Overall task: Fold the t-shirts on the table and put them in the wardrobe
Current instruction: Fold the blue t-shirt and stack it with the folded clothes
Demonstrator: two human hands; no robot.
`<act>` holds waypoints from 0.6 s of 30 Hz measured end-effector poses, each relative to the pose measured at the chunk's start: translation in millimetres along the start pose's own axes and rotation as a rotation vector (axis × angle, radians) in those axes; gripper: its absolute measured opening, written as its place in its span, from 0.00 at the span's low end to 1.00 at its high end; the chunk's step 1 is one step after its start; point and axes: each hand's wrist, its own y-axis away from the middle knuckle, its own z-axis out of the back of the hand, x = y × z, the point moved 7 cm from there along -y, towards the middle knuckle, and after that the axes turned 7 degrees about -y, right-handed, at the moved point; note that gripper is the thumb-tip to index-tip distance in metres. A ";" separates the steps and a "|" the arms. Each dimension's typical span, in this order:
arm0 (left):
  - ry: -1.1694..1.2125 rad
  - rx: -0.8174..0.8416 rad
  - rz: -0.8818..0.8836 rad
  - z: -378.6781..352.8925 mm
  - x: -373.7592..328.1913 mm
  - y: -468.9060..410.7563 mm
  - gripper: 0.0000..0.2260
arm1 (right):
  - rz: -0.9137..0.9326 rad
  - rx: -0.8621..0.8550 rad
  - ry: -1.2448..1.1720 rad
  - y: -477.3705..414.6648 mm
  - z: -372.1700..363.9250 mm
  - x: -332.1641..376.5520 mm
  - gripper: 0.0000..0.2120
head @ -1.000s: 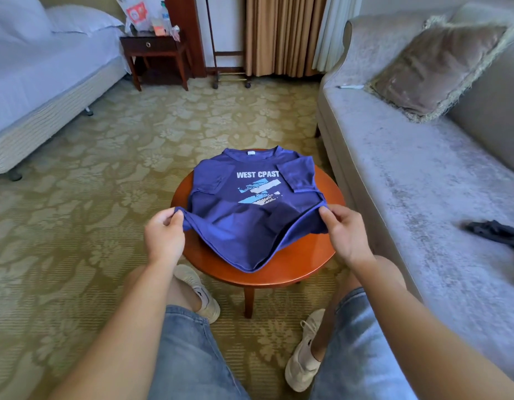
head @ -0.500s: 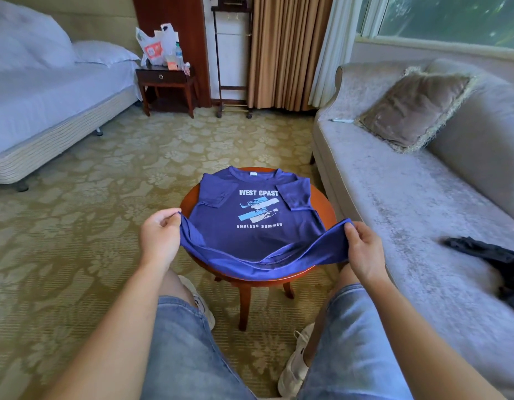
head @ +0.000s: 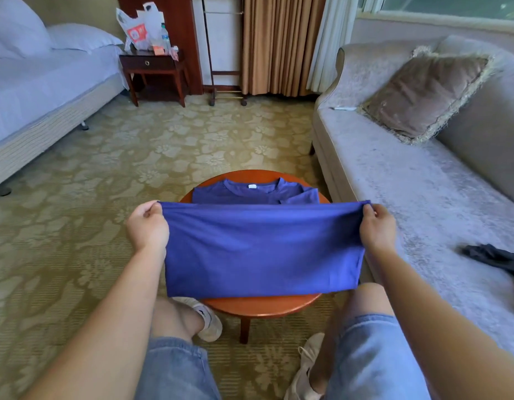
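Observation:
A blue t-shirt [head: 261,246] lies on a small round wooden table [head: 261,306] in front of my knees. Its collar end rests flat at the table's far side. The bottom half is lifted and stretched taut toward the collar, hiding the printed chest. My left hand [head: 147,226] pinches the hem's left corner and my right hand [head: 377,226] pinches the right corner, both raised above the table.
A grey sofa [head: 408,180] with a brown cushion [head: 423,93] runs along the right, a dark garment [head: 493,256] lying on its seat. A bed [head: 33,90] stands at left, a nightstand [head: 155,73] with bags behind it. Patterned carpet lies beyond the table.
Both hands have raised the shirt's hem off the table and carried it away from me toward the collar, so the lower half now covers the print.

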 end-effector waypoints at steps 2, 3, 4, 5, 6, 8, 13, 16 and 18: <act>-0.005 -0.015 0.019 -20.0 -4.1 -21.6 0.11 | 0.002 -0.003 0.032 -29.1 -22.2 6.4 0.11; -0.010 -0.025 0.022 -30.2 -6.0 -32.7 0.10 | 0.004 -0.002 0.041 -42.8 -33.5 9.3 0.11; -0.010 -0.034 0.022 -40.2 -8.0 -44.3 0.10 | 0.004 0.001 0.046 -57.1 -45.7 11.1 0.11; -0.007 -0.038 0.020 -50.7 -10.0 -55.7 0.10 | 0.007 0.002 0.053 -70.6 -57.1 12.2 0.10; -0.008 -0.039 0.017 -61.4 -12.2 -67.0 0.10 | 0.013 0.002 0.063 -84.9 -68.8 12.4 0.10; -0.040 -0.033 0.007 -83.0 -13.5 -89.8 0.10 | 0.015 -0.002 0.078 -110.7 -91.0 10.4 0.09; -0.127 -0.019 0.006 -130.6 -1.5 -143.4 0.11 | -0.027 -0.002 0.111 -160.2 -138.0 -6.5 0.12; -0.172 -0.017 0.005 -156.8 7.1 -170.6 0.10 | -0.030 0.018 0.140 -187.4 -163.8 -22.1 0.13; -0.199 -0.010 0.006 -172.7 12.9 -186.0 0.10 | -0.037 0.039 0.167 -203.2 -179.6 -32.0 0.12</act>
